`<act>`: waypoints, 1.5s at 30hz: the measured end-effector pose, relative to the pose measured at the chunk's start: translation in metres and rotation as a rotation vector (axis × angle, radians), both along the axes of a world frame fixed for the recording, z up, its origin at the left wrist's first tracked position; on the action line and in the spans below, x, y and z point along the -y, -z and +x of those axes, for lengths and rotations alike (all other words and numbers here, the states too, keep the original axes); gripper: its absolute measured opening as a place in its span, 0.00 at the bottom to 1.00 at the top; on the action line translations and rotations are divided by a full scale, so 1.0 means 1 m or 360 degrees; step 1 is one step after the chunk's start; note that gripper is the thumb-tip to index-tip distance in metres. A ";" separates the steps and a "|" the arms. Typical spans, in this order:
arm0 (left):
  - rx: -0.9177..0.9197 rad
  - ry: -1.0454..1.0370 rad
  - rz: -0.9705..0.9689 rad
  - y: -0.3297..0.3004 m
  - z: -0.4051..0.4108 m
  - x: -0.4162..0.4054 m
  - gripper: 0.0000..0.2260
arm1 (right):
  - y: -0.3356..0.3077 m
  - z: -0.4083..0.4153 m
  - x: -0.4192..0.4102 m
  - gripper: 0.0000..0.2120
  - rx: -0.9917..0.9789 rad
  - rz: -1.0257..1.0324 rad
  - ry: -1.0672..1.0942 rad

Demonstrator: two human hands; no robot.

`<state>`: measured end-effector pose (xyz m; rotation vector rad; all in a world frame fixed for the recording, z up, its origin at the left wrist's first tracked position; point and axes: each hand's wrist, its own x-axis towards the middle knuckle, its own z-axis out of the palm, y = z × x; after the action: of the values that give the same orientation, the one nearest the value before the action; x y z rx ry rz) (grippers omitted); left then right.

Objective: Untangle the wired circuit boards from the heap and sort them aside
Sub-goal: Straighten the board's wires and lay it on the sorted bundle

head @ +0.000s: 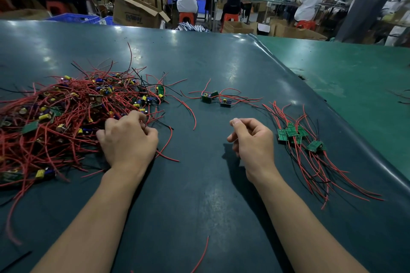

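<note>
A big tangled heap (66, 113) of small green circuit boards with red and black wires covers the left of the dark table. My left hand (128, 139) lies at the heap's right edge, fingers curled around red wires. My right hand (253, 139) hovers over bare table mid-right, fingers loosely curled, nothing visible in them. To its right lies a sorted bunch of boards (295, 135) with wires trailing toward me. Two or three boards (216, 98) sit apart, farther back in the middle.
A single red wire (202, 255) lies near the table's front edge. The dark mat (199, 184) ends at a raised edge on the right, next to a green surface (355, 68). Behind the table sit cardboard boxes and several seated workers.
</note>
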<state>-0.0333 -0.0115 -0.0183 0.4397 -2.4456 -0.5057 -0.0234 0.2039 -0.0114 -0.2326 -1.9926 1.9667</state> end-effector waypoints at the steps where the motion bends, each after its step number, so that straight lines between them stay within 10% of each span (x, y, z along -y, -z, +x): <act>1: -0.0067 -0.0023 -0.0015 0.001 -0.001 0.002 0.10 | 0.001 0.000 0.000 0.07 -0.0003 0.0003 -0.0003; 22: 0.0613 -0.0306 -0.0148 0.008 -0.016 0.017 0.39 | 0.005 -0.001 0.000 0.07 -0.0024 0.0159 -0.0034; 45: 0.0250 0.0053 0.0082 0.003 -0.018 0.036 0.18 | 0.005 -0.002 0.002 0.07 -0.0035 0.0205 -0.0049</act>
<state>-0.0515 -0.0479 -0.0216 0.4770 -2.5989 -0.5682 -0.0251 0.2020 -0.0167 -0.1496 -2.1106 1.8418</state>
